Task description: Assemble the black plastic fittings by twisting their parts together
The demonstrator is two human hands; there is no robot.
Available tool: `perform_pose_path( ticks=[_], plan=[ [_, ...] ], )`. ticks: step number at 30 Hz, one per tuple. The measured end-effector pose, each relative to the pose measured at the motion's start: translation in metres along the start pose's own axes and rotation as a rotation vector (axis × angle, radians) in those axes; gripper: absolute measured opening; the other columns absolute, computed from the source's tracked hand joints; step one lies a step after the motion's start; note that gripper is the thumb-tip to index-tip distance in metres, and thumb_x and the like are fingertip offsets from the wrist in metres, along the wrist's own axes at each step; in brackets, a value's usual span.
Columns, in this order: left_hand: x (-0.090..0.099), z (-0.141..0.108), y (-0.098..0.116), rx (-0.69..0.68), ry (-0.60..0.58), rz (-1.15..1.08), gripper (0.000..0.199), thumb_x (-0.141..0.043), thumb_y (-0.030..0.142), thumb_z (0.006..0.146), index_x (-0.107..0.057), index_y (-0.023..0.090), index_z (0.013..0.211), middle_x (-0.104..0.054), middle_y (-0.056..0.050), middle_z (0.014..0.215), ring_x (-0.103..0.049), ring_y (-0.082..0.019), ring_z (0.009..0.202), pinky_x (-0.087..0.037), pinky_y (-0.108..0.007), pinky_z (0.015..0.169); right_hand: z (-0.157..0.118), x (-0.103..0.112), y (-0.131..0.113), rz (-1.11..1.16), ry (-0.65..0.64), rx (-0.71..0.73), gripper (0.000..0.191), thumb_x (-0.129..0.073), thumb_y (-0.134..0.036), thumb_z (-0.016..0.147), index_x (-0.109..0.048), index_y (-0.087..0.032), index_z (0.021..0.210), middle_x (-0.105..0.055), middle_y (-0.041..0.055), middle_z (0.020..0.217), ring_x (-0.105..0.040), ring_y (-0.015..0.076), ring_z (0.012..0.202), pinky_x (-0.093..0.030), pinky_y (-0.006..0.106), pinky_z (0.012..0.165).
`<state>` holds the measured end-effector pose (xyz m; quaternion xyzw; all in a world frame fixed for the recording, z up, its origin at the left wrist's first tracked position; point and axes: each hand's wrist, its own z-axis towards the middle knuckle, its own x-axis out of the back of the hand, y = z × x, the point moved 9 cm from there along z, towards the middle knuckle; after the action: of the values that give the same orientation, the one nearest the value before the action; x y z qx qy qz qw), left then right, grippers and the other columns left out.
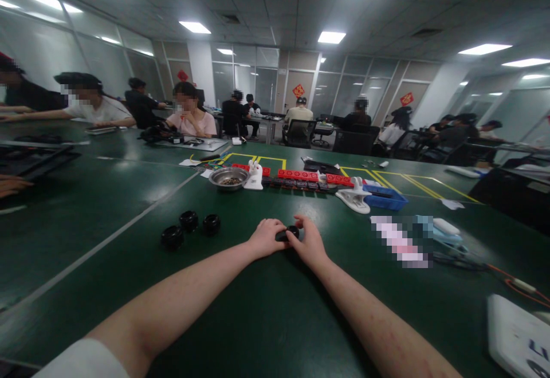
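Small black part (pixel 293 231): between the two hands, above the middle of the green desk (pixel 240 332); fingers hide much of its shape.
Left hand (pixel 267 237): grip clamped on the small black part from its left, thumb on the near side.
Right hand (pixel 310 241): grip clamped on the same part from its right, thumb nearest the viewer, fingers curled toward the far side.
Three black round pieces (pixel 211 224): grouped loosely on the desk, left of the hands.
Metal bowl (pixel 217 183): beyond the hands, to the left, with contents too small to name.
Two white stands (pixel 255 176): one beside the bowl, the other farther right, next to a blue tray (pixel 390 201).
Red blocks (pixel 298 175): in a row, mostly between the stands.
Co-workers (pixel 299 119): seated in the background.
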<state>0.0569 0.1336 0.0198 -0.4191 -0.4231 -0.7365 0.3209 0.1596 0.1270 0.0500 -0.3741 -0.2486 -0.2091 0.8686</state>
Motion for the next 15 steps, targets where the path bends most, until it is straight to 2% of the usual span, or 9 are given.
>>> perform_pose_path(
  ticks=[4,8,12,15],
  plan=[
    [-0.0020,0.0011,-0.0015,-0.007,-0.001,0.000,0.036,-0.061,0.048,0.067,-0.061,0.022,0.091,-0.057,-0.004,0.098,-0.049,-0.023,0.094,-0.035,-0.036,0.087,-0.0017,-0.0027,-0.0040,0.021,-0.029,0.034,0.041,-0.048,-0.015,0.066,-0.045,-0.017,0.106,-0.057,0.0053,0.090,-0.053,0.0201,0.088,-0.042,0.037,0.082],
    [-0.0021,0.0007,-0.0021,-0.002,0.005,0.002,0.038,-0.061,0.048,0.066,-0.061,0.022,0.093,-0.057,-0.004,0.098,-0.049,-0.023,0.093,-0.035,-0.036,0.086,-0.0021,-0.0006,-0.0025,0.007,0.003,0.021,0.043,-0.051,-0.021,0.068,-0.043,-0.016,0.110,-0.055,0.0081,0.096,-0.051,0.0222,0.092,-0.040,0.040,0.084],
    [0.0006,-0.0010,-0.0001,-0.001,0.014,0.003,0.038,-0.060,0.048,0.068,-0.060,0.020,0.094,-0.057,-0.004,0.098,-0.049,-0.023,0.093,-0.036,-0.036,0.086,-0.0004,0.0018,0.0000,-0.009,0.033,-0.001,0.041,-0.055,-0.027,0.067,-0.045,-0.015,0.105,-0.054,0.0075,0.087,-0.051,0.0228,0.083,-0.042,0.041,0.078],
    [0.0015,-0.0013,0.0013,-0.010,0.013,0.004,0.036,-0.060,0.049,0.068,-0.061,0.022,0.092,-0.056,-0.004,0.098,-0.049,-0.023,0.093,-0.036,-0.036,0.086,0.0001,0.0010,-0.0026,0.005,0.014,0.015,0.036,-0.052,-0.021,0.067,-0.046,-0.017,0.102,-0.055,0.0052,0.084,-0.052,0.0208,0.080,-0.043,0.038,0.077]
  ],
)
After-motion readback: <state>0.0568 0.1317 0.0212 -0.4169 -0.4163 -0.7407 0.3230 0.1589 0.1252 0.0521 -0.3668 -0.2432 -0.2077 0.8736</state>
